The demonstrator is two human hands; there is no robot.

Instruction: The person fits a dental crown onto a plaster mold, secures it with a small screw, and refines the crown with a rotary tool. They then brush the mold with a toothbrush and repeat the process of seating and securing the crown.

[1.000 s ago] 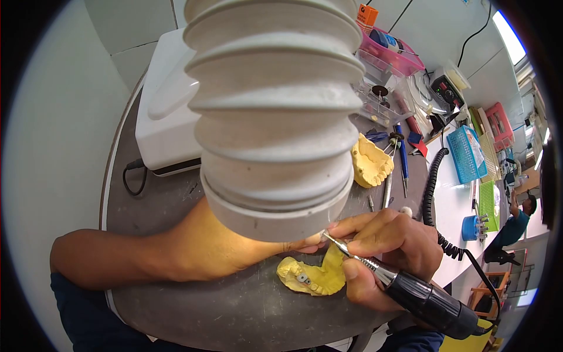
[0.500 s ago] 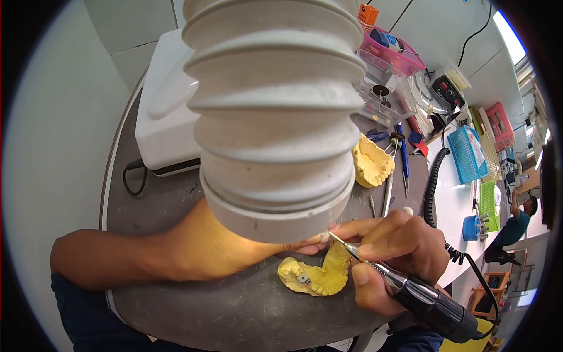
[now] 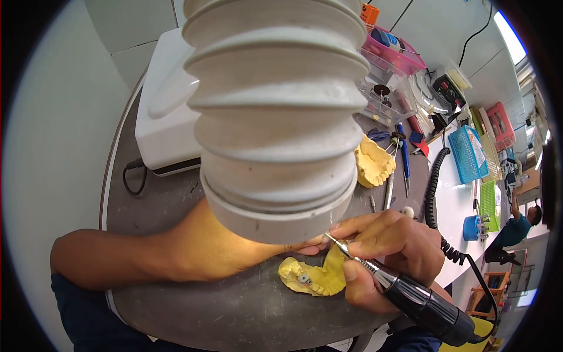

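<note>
My right hand (image 3: 402, 246) grips a black and silver rotary handpiece (image 3: 431, 305) like a pen, its tip pointing left. At that tip, the closed fingertips of my left hand (image 3: 234, 240) pinch a small whitish piece, now mostly hidden. Part of my left hand lies behind the white ribbed hose (image 3: 275, 135). Just below the fingertips, a yellow dental cast (image 3: 334, 276) rests on the grey table, with a small grey metal part among its teeth. Farther back sits a second dental cast (image 3: 373, 164).
A white machine (image 3: 167, 111) stands back left. Pens, burs and a clear plastic box (image 3: 381, 102) lie behind the second cast. The handpiece's coiled black cord (image 3: 434, 188) runs along the right. Blue (image 3: 467, 155) and green baskets stand farther right, where another person (image 3: 516, 226) is visible.
My right hand and the handpiece have shifted slightly left, covering more of the cast's right side. The whitish piece shows less. My left hand stays nearly still.
</note>
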